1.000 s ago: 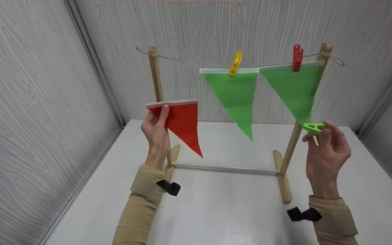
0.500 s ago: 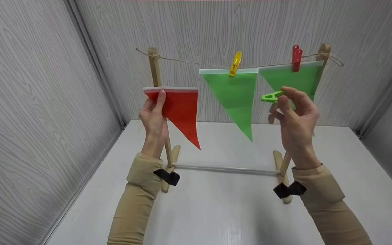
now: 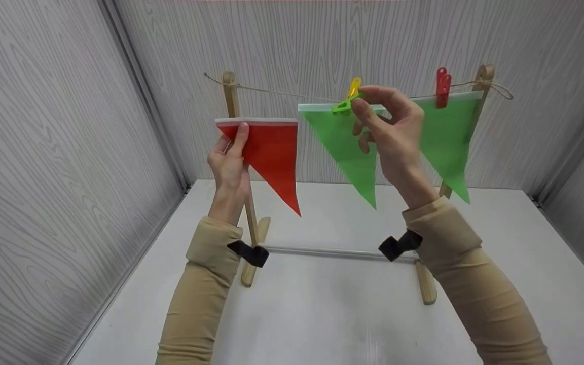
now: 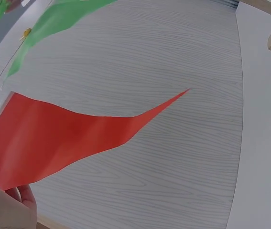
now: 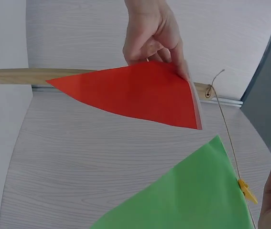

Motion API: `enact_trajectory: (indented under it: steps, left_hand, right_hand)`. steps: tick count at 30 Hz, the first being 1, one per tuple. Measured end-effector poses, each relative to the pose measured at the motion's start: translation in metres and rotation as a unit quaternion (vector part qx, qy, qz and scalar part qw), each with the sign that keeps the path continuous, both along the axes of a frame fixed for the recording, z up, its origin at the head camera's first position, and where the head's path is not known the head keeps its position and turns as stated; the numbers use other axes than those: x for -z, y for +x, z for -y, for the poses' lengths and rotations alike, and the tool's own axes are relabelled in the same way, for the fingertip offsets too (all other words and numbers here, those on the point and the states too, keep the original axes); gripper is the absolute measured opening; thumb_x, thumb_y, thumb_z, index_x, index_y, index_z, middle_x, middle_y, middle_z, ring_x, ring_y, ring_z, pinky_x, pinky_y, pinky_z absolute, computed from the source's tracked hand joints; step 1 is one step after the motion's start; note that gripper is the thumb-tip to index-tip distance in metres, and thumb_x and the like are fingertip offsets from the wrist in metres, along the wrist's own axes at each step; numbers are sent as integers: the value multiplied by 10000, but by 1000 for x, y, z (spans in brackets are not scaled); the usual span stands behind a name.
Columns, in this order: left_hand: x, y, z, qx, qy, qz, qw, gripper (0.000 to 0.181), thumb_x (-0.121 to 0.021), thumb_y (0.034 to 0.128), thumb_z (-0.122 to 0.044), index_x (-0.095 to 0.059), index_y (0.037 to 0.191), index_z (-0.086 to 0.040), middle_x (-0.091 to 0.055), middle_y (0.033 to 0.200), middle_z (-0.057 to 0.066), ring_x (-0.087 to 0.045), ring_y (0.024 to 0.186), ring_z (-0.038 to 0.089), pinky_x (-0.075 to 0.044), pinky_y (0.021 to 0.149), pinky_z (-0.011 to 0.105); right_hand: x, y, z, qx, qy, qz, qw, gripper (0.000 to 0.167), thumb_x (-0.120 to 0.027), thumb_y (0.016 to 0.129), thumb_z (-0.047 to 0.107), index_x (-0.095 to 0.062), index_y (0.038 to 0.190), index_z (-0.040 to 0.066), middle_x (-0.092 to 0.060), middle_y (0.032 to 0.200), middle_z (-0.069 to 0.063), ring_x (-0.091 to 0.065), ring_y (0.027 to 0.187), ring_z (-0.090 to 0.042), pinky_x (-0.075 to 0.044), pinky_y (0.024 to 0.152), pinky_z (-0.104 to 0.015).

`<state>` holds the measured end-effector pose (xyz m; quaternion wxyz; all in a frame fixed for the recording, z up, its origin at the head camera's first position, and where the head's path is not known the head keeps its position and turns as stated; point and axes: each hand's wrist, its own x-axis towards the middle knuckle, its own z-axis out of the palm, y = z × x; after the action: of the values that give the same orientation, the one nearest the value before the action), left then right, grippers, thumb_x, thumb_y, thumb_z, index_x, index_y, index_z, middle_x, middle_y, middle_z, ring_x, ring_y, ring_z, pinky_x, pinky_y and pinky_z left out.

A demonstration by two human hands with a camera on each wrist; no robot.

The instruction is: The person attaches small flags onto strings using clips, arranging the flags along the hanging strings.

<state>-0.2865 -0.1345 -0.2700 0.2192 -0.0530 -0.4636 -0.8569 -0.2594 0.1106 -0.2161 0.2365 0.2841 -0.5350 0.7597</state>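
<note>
My left hand (image 3: 228,165) pinches a red triangular pennant (image 3: 274,152) near the left end of its white top edge, thumb in front. The pennant hangs point down, just below the string (image 3: 282,93) and apart from it. Between thumb and forefinger my right hand (image 3: 393,126) holds a green clothespin (image 3: 342,107), in front of the left green pennant (image 3: 340,137). A yellow clothespin (image 3: 354,87), partly hidden by the fingers, clips that pennant to the string. In the right wrist view the red pennant (image 5: 140,95) and the left hand (image 5: 154,36) show from the side.
A red clothespin (image 3: 443,88) fixes a second green pennant (image 3: 449,137) at the right end of the string. The string spans two wooden posts (image 3: 231,96) joined low down by a rod (image 3: 332,252), standing on a white table (image 3: 332,309). Grey wood-grain panels surround it.
My right hand has moved up and left with the green clothespin, from beside the right post to the left green pennant. My left hand has raised the red pennant toward the string.
</note>
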Motion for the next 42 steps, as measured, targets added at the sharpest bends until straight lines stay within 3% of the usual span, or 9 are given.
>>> enact_trajectory:
  steps: [7, 16, 26, 36, 42]
  left_hand:
    - [-9, -4, -3, -69, 10, -137, 9999, 276, -664, 970, -132, -636, 1232, -46, -693, 1091, 42, -632, 1098, 204, -477, 1091, 386]
    - [-18, -8, -6, -188, 91, -324, 9993, 319, -648, 972, -89, -600, 1266, 26, -681, 1084, 53, -632, 1069, 196, -511, 1052, 335]
    - [-24, -10, -11, -345, 5, -408, 9986, 353, -663, 965, -101, -595, 1290, 20, -675, 1145, 103, -637, 1085, 228, -529, 1046, 355]
    - [-27, -13, -11, -552, 127, -351, 9978, 384, -668, 961, -103, -584, 1317, 12, -668, 1203, 146, -652, 1080, 235, -544, 1027, 359]
    - [-30, -15, -12, -532, 194, -365, 9977, 383, -681, 945, -72, -597, 1307, 20, -678, 1155, 111, -658, 1058, 214, -547, 1019, 348]
  right_hand:
    - [-19, -17, 20, 107, 658, 120, 9977, 128, -716, 920, 54, -707, 1048, 54, -662, 881, -13, -565, 526, -109, -369, 407, -182]
    - [-37, -31, 42, 527, 1555, 68, 9864, 210, -746, 912, 137, -688, 1081, 27, -611, 900, 0, -530, 519, -123, -334, 427, -194]
    - [-48, -41, 65, 1047, 1886, 56, 9764, 181, -774, 891, 147, -711, 1010, 27, -611, 830, 34, -446, 445, -61, -381, 450, -189]
    - [-50, -47, 78, 1200, 1908, 173, 9741, 141, -760, 899, 159, -720, 955, 36, -626, 826, 30, -414, 459, -58, -390, 476, -191]
    - [-52, -48, 83, 1688, 2197, 268, 9605, 175, -781, 885, 211, -748, 936, 47, -674, 820, 27, -458, 515, -53, -386, 502, -199]
